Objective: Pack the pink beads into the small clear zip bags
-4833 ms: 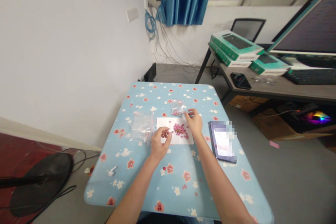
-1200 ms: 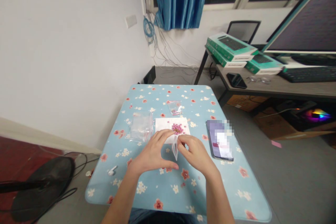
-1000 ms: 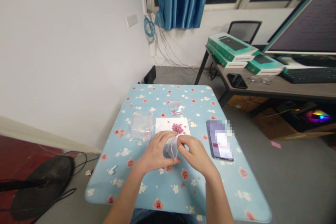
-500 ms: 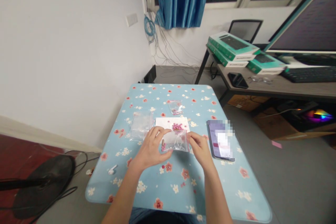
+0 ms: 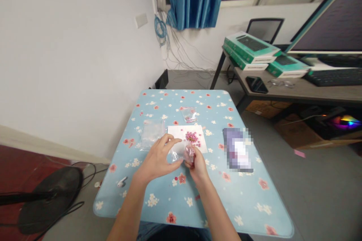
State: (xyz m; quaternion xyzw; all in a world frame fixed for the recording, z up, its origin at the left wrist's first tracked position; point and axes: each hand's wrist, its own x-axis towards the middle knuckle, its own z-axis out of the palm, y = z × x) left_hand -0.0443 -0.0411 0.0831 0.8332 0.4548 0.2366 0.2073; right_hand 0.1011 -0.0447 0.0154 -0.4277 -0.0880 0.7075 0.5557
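Note:
In the head view, my right hand [image 5: 198,166] is closed on a small clear zip bag [image 5: 189,153], bunched at its right end. My left hand [image 5: 157,160] is spread at the bag's left side, thumb and fingers apart, nothing plainly gripped. Just beyond the bag, a heap of small pink pieces [image 5: 191,136] lies on a white paper sheet [image 5: 174,131]. What is inside the bag is hard to make out. Left of the sheet rest some clear plastic bags [image 5: 152,132]. Farther back lies another small bag [image 5: 189,114] with pink pieces in it.
The blue flowered table [image 5: 198,211] also bears a phone [image 5: 236,145] at right and a white earbud [image 5: 121,182] at left. A desk [image 5: 296,94] with green keyboard boxes [image 5: 251,51] stands right. A black round base [image 5: 51,199] is on the floor at left.
My right hand has moved left and now gathers the bag's right end, which was stretched out flat before. More of the paper shows. My left hand stays about where it was.

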